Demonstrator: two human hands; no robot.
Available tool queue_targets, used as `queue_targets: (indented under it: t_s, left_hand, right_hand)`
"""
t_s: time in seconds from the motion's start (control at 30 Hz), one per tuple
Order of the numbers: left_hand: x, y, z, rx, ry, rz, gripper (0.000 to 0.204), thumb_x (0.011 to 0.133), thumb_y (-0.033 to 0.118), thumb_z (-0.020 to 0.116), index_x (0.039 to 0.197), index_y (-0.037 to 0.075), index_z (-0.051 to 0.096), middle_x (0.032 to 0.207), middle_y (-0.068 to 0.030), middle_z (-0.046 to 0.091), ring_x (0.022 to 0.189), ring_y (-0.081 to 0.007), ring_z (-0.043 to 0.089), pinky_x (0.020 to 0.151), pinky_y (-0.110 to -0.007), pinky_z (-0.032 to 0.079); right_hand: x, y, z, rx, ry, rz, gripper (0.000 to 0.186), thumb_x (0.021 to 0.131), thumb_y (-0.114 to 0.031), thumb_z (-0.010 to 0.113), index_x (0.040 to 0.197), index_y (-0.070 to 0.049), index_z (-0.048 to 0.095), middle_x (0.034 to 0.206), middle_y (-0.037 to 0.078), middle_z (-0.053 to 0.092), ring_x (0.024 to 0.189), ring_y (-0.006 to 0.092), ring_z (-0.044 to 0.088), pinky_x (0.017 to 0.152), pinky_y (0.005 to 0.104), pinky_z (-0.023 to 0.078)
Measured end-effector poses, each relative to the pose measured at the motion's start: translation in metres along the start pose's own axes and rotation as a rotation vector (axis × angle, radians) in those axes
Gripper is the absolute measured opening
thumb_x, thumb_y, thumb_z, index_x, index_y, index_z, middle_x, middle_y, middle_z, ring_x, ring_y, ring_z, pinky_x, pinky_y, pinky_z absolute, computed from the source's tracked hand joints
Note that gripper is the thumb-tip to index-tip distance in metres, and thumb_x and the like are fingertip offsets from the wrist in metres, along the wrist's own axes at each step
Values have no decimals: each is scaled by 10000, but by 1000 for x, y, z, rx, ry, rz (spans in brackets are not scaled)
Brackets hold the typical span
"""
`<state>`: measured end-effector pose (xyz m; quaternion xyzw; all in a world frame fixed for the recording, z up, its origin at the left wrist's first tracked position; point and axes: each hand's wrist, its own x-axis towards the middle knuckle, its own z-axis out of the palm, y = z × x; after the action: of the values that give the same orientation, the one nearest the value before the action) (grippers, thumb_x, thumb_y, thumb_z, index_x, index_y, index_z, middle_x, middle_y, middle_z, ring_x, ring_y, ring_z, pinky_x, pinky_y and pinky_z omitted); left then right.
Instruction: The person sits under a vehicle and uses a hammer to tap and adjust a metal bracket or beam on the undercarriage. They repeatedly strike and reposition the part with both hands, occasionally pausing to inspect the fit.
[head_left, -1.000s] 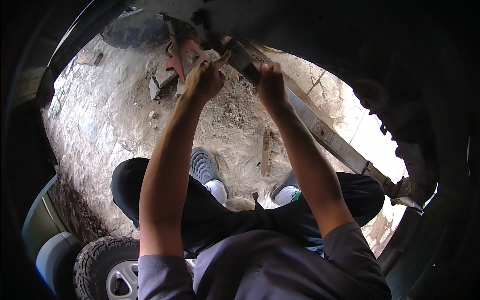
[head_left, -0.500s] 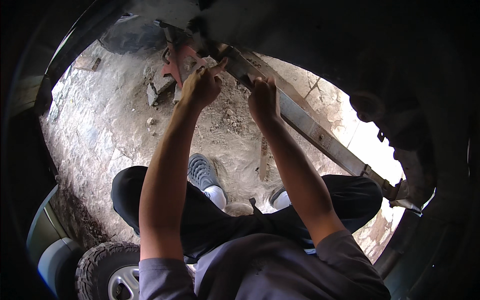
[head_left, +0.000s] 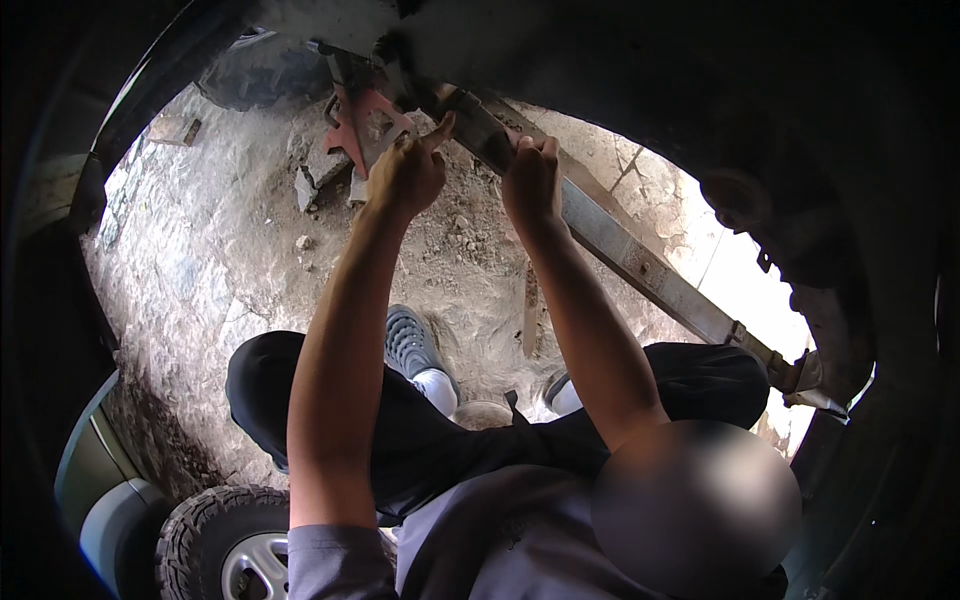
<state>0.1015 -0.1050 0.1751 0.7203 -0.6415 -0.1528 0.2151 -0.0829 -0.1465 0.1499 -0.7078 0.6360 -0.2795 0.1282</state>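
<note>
Both my arms reach forward under a dark vehicle body to a long metal beam (head_left: 640,265) that slants from the upper middle down to the right. My left hand (head_left: 408,175) is at the beam's upper end, index finger stretched toward it and the other fingers curled. Whatever those curled fingers may hold is hidden. A little to the right, my right hand (head_left: 532,180) is closed in a fist against the beam's edge, thumb side up. Its contents do not show. Behind my left hand stands a red metal stand (head_left: 348,135) near the beam's dark end.
Dark vehicle panels frame the view. A knobby tyre on a silver wheel (head_left: 255,565) lies at lower left. Broken concrete pieces (head_left: 312,182) sit by the red stand. A narrow flat strip (head_left: 530,315) lies on the dirt between my feet. A blurred round patch covers my right shoulder.
My right fist has shifted slightly and its fingers look more tightly closed. My left hand stays at the beam's upper end. The blurred patch at lower right has appeared.
</note>
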Motion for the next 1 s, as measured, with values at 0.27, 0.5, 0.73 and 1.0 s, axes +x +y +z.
queue_targets:
  t_s: [0.27,0.5,0.73,1.0]
  left_hand:
    - [-1,-3,4,-31,40,11,654,936,152,558,1528,432,545,1025,-257,754,943,-426,745,879,-533,600]
    - [1,-4,3,-13,49,-12,606,961,178,565,1514,426,565,1023,-256,753,943,-420,744,868,-527,599]
    - [1,-3,7,-74,71,0,541,983,193,541,1472,413,615,1042,-237,757,942,-411,744,852,-525,597]
    - [1,-4,12,-95,77,8,576,966,186,547,1484,434,595,1074,-257,743,941,-422,740,861,-531,593]
  right_hand:
    - [-15,-1,-17,-3,-108,-69,215,1040,-63,479,1088,53,653,1263,295,600,1076,482,700,904,555,597]
    - [-34,-2,-3,-12,-171,-133,243,1057,-103,448,1208,30,585,1223,266,591,949,507,716,861,573,611]
    - [-19,4,-3,78,-145,-69,270,1022,-43,480,1266,35,565,1242,284,583,992,492,713,834,570,614]
    - [17,15,-1,32,-168,-114,170,1047,-44,431,1149,36,542,1225,331,576,1016,498,706,868,558,599]
